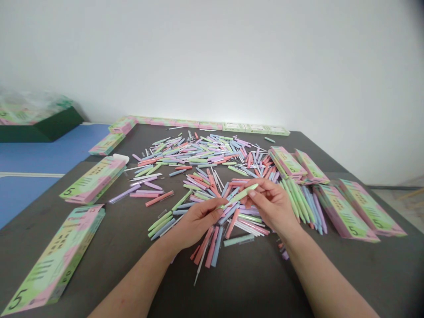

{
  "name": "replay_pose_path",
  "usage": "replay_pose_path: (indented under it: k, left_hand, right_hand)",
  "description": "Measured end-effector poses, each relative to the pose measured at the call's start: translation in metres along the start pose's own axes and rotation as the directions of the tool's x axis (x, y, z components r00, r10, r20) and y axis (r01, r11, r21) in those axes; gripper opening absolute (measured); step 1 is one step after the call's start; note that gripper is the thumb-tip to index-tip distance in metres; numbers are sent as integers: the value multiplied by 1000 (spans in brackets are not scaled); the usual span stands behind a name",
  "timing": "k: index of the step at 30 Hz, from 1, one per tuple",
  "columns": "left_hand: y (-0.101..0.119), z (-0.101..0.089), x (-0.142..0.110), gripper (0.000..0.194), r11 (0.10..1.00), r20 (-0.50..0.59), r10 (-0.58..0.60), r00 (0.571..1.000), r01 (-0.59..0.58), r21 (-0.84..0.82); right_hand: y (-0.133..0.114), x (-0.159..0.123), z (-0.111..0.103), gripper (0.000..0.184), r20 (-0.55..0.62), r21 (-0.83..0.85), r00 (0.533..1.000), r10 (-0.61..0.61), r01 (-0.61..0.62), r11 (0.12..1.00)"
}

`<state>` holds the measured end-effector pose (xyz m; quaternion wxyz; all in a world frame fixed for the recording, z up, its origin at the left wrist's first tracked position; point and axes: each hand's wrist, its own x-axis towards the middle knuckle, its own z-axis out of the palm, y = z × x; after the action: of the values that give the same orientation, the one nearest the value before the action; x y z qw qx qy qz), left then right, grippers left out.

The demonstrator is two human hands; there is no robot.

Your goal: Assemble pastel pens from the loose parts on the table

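Observation:
Both my hands meet over the middle of a dark table [251, 282]. My left hand [195, 223] pinches the lower end of a light green pen [240, 195]. My right hand [270, 204] grips the same pen near its upper half, fingers curled round it. Beneath and beyond the hands lies a wide scatter of pastel pens and pen parts [198, 154] in pink, blue, purple and green. A row of assembled green, blue and purple pens [303, 203] lies just right of my right hand.
Flat pink-and-green boxes marked "5" lie at the left [53, 265], [94, 179], at the right [346, 212], and along the table's far edge [198, 124]. A blue surface [39, 154] with a dark green box [46, 126] stands to the left.

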<state>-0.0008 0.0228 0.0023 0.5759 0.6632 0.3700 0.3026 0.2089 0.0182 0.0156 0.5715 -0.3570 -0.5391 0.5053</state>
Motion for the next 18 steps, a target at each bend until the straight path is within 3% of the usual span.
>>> replay_pose_path:
  k: [7,18]
  left_hand:
    - [2,-1,0,39,991,40,65,997,-69,114]
    - [5,-3,0,31,957,51,108,993,-118,264]
  right_hand:
    - [-2,-2,7,15,27,-168,1000,16,-12,986]
    - [-4,-2,7,19,34,-136,999,35,-30,990]
